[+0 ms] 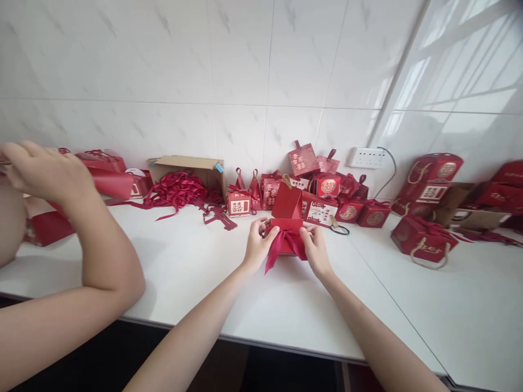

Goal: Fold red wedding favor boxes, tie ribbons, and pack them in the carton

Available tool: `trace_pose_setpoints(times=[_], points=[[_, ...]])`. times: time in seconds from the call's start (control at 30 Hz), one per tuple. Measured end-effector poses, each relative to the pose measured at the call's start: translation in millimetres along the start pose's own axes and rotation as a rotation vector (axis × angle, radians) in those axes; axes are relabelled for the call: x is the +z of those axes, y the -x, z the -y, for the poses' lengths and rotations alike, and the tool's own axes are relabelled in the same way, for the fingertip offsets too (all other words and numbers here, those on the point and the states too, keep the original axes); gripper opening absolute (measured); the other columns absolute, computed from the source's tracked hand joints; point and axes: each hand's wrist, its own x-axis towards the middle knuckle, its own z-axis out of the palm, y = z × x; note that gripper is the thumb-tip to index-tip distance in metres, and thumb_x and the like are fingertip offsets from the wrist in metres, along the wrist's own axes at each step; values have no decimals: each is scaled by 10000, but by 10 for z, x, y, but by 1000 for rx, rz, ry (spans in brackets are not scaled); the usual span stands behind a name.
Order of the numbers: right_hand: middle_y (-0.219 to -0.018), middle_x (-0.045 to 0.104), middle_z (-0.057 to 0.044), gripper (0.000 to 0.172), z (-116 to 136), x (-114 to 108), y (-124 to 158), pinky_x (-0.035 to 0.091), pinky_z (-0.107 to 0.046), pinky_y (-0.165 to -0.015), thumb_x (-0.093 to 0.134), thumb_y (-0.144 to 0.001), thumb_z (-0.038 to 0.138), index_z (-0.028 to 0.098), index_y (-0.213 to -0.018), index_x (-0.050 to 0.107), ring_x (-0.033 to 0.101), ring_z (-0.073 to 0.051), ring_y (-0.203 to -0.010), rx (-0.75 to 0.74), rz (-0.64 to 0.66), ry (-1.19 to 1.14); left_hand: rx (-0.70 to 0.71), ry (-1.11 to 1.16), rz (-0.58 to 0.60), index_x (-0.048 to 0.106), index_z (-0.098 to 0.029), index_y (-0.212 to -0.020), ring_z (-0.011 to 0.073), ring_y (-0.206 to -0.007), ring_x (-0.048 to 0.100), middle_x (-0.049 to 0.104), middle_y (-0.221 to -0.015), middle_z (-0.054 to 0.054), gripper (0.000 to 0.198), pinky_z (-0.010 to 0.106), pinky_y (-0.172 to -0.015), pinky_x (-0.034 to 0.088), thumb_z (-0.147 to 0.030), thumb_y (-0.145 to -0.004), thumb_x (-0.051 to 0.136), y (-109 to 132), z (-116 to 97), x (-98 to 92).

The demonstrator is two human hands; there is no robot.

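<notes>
The left hand (258, 245) and right hand (316, 247) grasp opposite sides of the red box (287, 201), above the middle of the white table (286, 310). Ribbon (274, 251) obscures its front; each grip's far side is hidden. A co-worker's arm (104, 247) is cut off.

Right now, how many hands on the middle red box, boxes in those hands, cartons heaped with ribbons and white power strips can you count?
Hands (left hand, right hand): 2
Red box in them: 1
Carton heaped with ribbons: 1
White power strip: 1
Total: 5
</notes>
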Motion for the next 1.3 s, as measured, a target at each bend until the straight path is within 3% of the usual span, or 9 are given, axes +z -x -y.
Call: trace_pose_setpoints(times=[0.23, 0.53, 0.67, 0.77, 0.83, 0.9, 1.0, 1.13, 1.3], points=[[-1161, 603, -97, 435, -14, 16, -17, 486, -303, -649, 586, -722, 600, 226, -720, 366, 610, -226, -932, -13, 16, -16, 12, -97, 35, 487, -192, -650, 212, -991, 578, 632, -1048, 69, 275, 337, -880, 409, -410, -777, 596, -44, 16, -26], [-995, 635, -53, 328, -45, -23, -49, 499, -313, -699, 579, -749, 489, 227, -694, 389, 597, -214, -917, -42, 57, 2, 39, -128, 37, 462, -202, -652, 194, -930, 583, 632, -1050, 58, 285, 318, -845, 429, -430, -780, 577, -37, -25, -37], [-1085, 605, -67, 297, -27, -24, -5, 519, -353, -763, 558, -779, 488, 233, -846, 421, 589, -217, -973, -47, 89, 2, 44, -130, 31, 461, -206, -662, 195, -922, 586, 629, -1059, 63, 285, 322, -844, 433, -440, -779, 575, -26, -42, -35], [-1266, 504, -117, 562, -20, -16, 41, 496, -420, -906, 650, -724, 478, 244, -1144, 361, 496, -249, -1188, -100, 163, 33, 46, -128, 26, 470, -208, -686, 191, -922, 592, 627, -1082, 64, 270, 314, -833, 442, -439, -779, 577, -27, -42, -36], [-1386, 379, -148, 799, -21, -13, 64, 412, -471, -1032, 713, -665, 450, 238, -1288, 260, 378, -268, -1311, -163, 246, 94, 42, -131, 18, 479, -208, -701, 192, -927, 598, 633, -1073, 65, 258, 311, -829, 447, -434, -779, 577, -41, -33, -42], [-1454, 271, -164, 918, -22, -17, 75, 325, -494, -1106, 726, -649, 409, 225, -1364, 179, 318, -274, -1357, -200, 323, 153, 34, -134, 1, 489, -206, -715, 194, -922, 603, 642, -1037, 66, 252, 312, -821, 451, -433, -780, 575, -63, -19, -53], [-1471, 232, -188, 945, -21, -37, 74, 339, -489, -1099, 691, -668, 322, 201, -1406, 114, 362, -277, -1339, -208, 392, 170, 30, -140, -22, 500, -203, -727, 189, -869, 611, 654, -966, 61, 247, 310, -787, 463, -434, -784, 568, -93, 1, -69], [-1439, 318, -187, 936, -33, -69, 39, 426, -493, -1021, 667, -656, 237, 208, -1416, 122, 473, -284, -1251, -240, 420, 176, 65, -165, -46, 503, -201, -714, 176, -795, 608, 654, -909, 50, 241, 306, -747, 476, -420, -788, 571, -95, 3, -69], [-1438, 320, -188, 966, -82, -54, -15, 417, -497, -1023, 696, -651, 280, 198, -1426, 125, 350, -295, -1343, -316, 387, 201, 194, -224, -155, 560, -195, -752, 235, -1092, 526, 549, -1042, 91, 196, 316, -801, 478, -385, -788, 589, -83, -28, -70]])
